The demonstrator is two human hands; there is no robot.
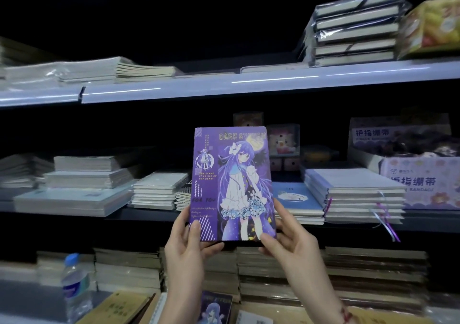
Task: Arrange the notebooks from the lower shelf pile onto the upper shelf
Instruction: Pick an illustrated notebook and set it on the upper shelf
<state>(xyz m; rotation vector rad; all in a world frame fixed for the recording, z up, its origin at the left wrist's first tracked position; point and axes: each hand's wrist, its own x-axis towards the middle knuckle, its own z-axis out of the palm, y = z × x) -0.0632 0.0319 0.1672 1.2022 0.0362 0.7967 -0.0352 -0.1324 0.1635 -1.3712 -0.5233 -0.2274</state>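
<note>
A purple notebook [231, 182] with an anime girl and the words "DARK SYSTEM" on its cover stands upright in front of the middle shelf. My left hand [189, 246] grips its bottom left corner, thumb on the cover. At the bottom right corner my right hand [283, 236] holds it the same way. Another purple notebook of the same kind [215, 307] lies at the bottom of the view between my forearms. The upper shelf [224, 84] carries low stacks of notebooks on its left [119, 70] and a tall wrapped stack on its right [356, 27].
The middle shelf [149, 215] holds several notebook piles and a blue notebook [296, 196] behind the held one. Boxes of finger bandage [420, 177] stand at the right. A water bottle [74, 289] stands at the lower left. More stacks fill the bottom shelf [348, 274].
</note>
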